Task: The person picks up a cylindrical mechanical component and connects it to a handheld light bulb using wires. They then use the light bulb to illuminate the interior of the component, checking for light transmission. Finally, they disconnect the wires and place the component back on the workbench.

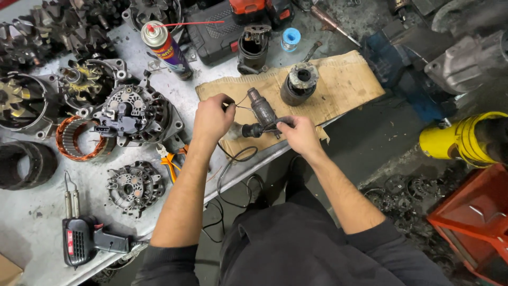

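Observation:
A small dark starter-motor part (263,112) with a shaft lies on a sheet of cardboard (344,85) at the bench edge. My right hand (300,134) grips its lower end with fingers closed around it. My left hand (211,118) pinches a thin wire that runs to the part's upper end. A rusty cylindrical motor housing (298,83) stands upright just behind the part.
The grey bench (32,212) holds alternator housings (135,114), a copper stator ring (76,139), a spray can (165,48), orange pliers (170,161) and a black soldering gun (84,241). A yellow cylinder (465,139) and a red crate (473,217) sit at right.

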